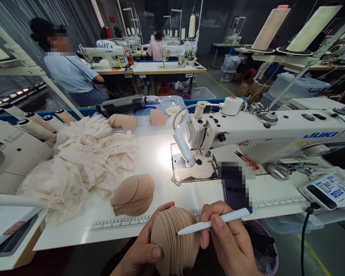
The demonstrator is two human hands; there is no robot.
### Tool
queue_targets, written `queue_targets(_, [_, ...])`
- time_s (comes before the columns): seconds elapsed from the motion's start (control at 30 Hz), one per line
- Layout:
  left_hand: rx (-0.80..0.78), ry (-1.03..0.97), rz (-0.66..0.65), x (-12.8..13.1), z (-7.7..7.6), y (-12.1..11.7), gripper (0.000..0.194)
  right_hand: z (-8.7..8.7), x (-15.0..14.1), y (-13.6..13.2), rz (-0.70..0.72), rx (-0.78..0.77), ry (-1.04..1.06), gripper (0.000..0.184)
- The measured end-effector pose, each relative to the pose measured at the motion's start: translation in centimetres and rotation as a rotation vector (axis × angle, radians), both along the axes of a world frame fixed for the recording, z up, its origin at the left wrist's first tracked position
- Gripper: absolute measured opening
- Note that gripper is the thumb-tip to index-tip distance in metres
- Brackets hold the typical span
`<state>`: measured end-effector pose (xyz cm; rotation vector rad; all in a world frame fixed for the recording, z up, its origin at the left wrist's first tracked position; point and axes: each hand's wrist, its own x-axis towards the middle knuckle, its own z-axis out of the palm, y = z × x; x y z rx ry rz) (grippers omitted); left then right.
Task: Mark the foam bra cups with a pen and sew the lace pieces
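Observation:
My left hand [142,247] grips a fanned stack of beige fabric pads [179,239] at the table's front edge, thumb on the near face. In my right hand [228,234] is a white marker pen [218,221], pinched between thumb and fingers. Its dark tip points left, over the stack's overlapping edges; whether it touches them I cannot tell. Behind my left hand, a second pile of beige pads [135,193] lies on the white table [109,232]. Cream lace fabric [83,165] is heaped to its left.
A JUKI sewing machine [276,130] with a lit lamp [184,145] stands at the right. Red-handled snips [247,159] lie under its arm, beside a partly blurred phone [235,188]. More pads [123,121] sit at the back. A person [71,73] sits beyond the table.

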<state>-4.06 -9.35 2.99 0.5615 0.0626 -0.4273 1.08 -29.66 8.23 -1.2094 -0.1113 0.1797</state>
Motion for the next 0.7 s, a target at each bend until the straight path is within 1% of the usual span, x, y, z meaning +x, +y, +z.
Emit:
queue_targets(0.1, [0.001, -0.007, -0.005, 0.2, 0.2, -0.2, 0.08, 0.0, -0.3, 0.2, 0.006, 0.018, -0.027, 0.038])
queue_targets(0.2, [-0.002, -0.023, -0.016, 0.4, 0.5, -0.3, 0.079, 0.1, -0.7, 0.5, -0.014, 0.038, -0.102, 0.032])
queue_targets(0.3, [-0.004, -0.028, -0.025, 0.5, 0.4, -0.3, 0.078, 0.1, -0.9, 0.6, -0.022, 0.04, -0.144, 0.03])
queue_targets(0.43, [0.003, 0.0, 0.025, 0.1, 0.0, -0.1, 0.081, -0.3, -0.5, 0.4, -0.002, 0.058, -0.053, 0.034])
queue_targets(0.53, [0.013, 0.024, 0.015, 0.0, 0.0, 0.0, 0.087, -0.8, -0.2, 0.2, 0.001, 0.047, 0.015, 0.037])
queue_targets(0.63, [0.012, 0.039, 0.003, 0.0, 0.1, 0.1, 0.086, -1.0, -0.1, 0.2, 0.039, 0.057, -0.007, 0.035])
queue_targets(0.7, [0.021, 0.032, 0.022, -0.1, 0.0, 0.0, 0.084, -0.9, -0.2, 0.2, 0.057, 0.07, -0.04, 0.034])
